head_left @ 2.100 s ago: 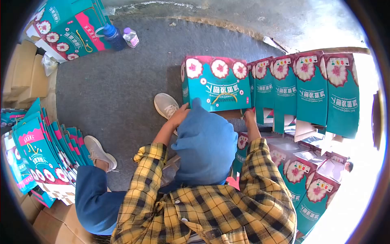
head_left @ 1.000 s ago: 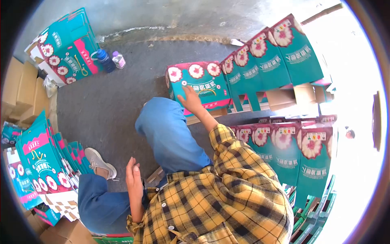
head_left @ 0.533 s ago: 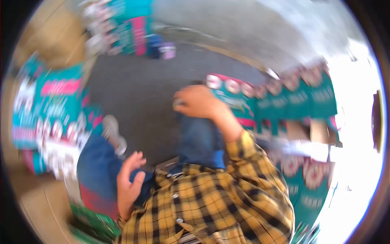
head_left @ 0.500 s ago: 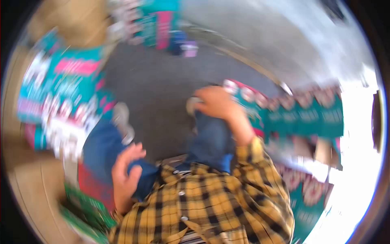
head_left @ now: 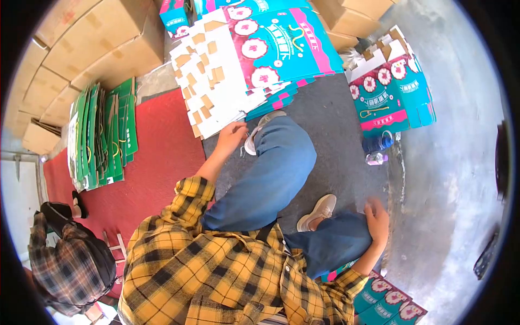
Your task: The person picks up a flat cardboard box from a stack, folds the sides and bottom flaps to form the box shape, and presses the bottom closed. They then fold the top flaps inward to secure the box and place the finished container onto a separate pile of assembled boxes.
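Observation:
My left hand [head_left: 231,138] hovers near the lower corner of a stack of flat printed cartons, fingers loosely bent and nothing visible in them. The cartons [head_left: 290,46] are teal and pink with round pictures; their white flaps [head_left: 208,81] fan out toward my left side. Over my bent right knee, my right hand [head_left: 377,221] is slightly blurred, fingers extended and holding nothing. Both legs in blue jeans [head_left: 276,168] are spread, with beige shoes [head_left: 319,212] on the dark floor mat.
Green folded cartons [head_left: 105,135] stand on a red mat [head_left: 168,127] at left, below brown boxes [head_left: 92,43]. Another person [head_left: 73,260] bends at lower left. An assembled teal carton [head_left: 387,86], a blue bottle [head_left: 377,142] and a small clear bottle [head_left: 376,158] are at right.
My view has swung left, bringing the carton stack ahead and the red mat and other person into view. My left hand has moved forward toward the stack; my right hand remains by the knee.

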Tool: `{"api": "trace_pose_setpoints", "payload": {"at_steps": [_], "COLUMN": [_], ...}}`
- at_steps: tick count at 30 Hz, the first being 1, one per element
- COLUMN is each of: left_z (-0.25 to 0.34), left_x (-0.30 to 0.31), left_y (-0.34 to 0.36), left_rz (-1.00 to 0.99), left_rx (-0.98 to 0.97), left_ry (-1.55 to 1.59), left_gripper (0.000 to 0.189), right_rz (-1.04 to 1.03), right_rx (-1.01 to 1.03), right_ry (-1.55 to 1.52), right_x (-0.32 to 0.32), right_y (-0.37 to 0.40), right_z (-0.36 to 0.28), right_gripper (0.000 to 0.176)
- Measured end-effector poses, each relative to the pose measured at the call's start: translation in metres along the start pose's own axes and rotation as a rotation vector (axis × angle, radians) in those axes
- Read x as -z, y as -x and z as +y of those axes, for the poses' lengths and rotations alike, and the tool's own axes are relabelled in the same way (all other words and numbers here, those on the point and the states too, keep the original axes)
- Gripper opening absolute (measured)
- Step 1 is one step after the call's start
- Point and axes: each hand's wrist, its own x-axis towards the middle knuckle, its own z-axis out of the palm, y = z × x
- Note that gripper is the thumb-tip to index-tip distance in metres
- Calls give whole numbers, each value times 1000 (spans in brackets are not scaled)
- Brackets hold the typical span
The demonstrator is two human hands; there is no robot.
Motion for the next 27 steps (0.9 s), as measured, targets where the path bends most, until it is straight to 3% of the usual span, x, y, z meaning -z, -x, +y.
{"api": "trace_pose_setpoints", "payload": {"at_steps": [2,4,5,7,10,20,22,25,27], "left_z": [2,5,4,-1,-6,-1,6,25,34], "left_x": [-5,-13,-17,-26,-37,-35,-35,-32,-30], "left_y": [-25,-59,-77,-110,-138,-148,-143,-143,-152], "left_rz": [16,55,59,113,258,263,209,183,148], "left_rx": [67,122,124,219,364,310,213,231,197], "left_ry": [66,483,487,928,1111,1278,1294,1340,1264], "left_gripper": [28,26,26,24,21,22,32,43,42], "right_rz": [-1,-87,-91,-55,-61,-78,-95,-97,-98], "right_rx": [2,-108,-106,-49,-52,-82,-57,-66,-58], "right_ry": [37,36,40,39,59,78,69,60,70], "right_x": [-1,-1,-2,-4,-7,-9,-12,-13,-13], "right_y": [-5,-8,-10,-12,-14,-16,-16,-16,-16], "right_z": [-3,-8,-10,-14,-12,-9,-5,-4,-7], "right_gripper": [25,30,30,26,27,29,29,29,29]}}
